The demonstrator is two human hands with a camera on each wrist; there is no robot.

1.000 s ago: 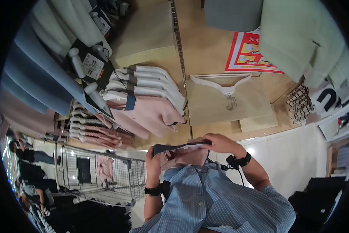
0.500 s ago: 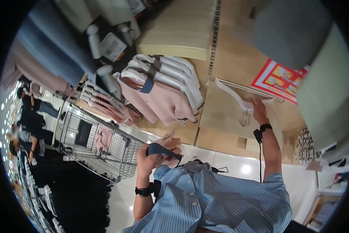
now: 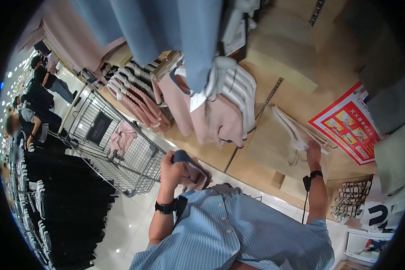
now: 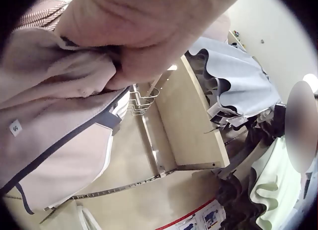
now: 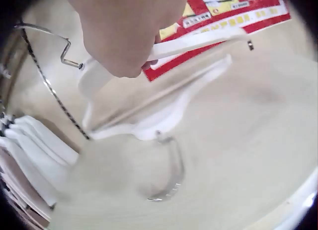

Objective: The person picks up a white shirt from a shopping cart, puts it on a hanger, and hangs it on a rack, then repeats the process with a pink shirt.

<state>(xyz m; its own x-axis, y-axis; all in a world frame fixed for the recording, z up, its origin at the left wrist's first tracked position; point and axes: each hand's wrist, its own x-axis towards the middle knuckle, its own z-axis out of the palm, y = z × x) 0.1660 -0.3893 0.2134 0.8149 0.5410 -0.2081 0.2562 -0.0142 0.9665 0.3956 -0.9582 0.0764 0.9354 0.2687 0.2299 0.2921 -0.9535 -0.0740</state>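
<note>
Bunched up in my left hand (image 3: 170,173) is a pink garment (image 3: 194,175) with a dark blue-grey edge; the left wrist view shows the fingers of my left hand (image 4: 134,36) closed on its cloth (image 4: 54,116), a small size label on it. My right hand (image 3: 314,153) reaches out over the wooden shelf (image 3: 261,148). In the right wrist view my right hand (image 5: 131,31) grips a white hanger (image 5: 198,43), raised above a second white hanger (image 5: 166,121) with a metal hook that lies on the shelf.
Pink and white tops (image 3: 227,112) hang left of the shelf, with striped ones (image 3: 137,101) beyond. A shopping cart (image 3: 121,153) holding a pink garment stands at left, near racks of black clothes (image 3: 67,193). A red-bordered sign (image 3: 346,123) is at right; people are at far left.
My right hand has left the pink garment, reached out to the shelf and taken a hanger. The left hand still holds the garment. The head view has turned.
</note>
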